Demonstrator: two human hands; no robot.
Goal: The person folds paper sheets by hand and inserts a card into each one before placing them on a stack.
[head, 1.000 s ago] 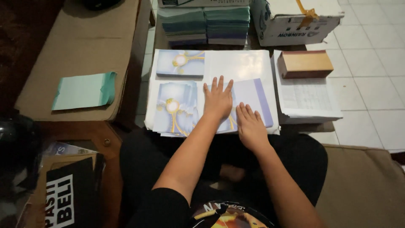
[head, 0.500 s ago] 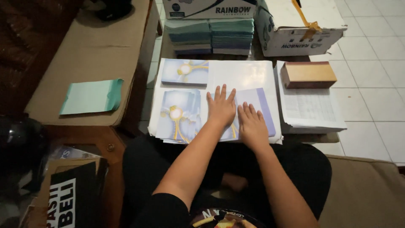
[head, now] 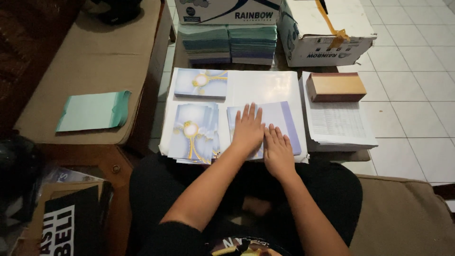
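left hand (head: pixel 247 129): flat, fingers spread on the right card stack (head: pixel 279 124)
right hand (head: pixel 278 150): flat too, gripping nothing
done-ish: two other card piles (head: pixel 193 132) sorted

hands (head: pixel 263 140) covering blue card (head: pixel 284 124), top boxes (head: pixel 227 10) cropped

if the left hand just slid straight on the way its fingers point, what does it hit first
The left hand lies flat on the blue card, fingers pointing up the picture. Sliding on, it would first cross onto the bare white sheet; the stacked teal papers come after that, probably.
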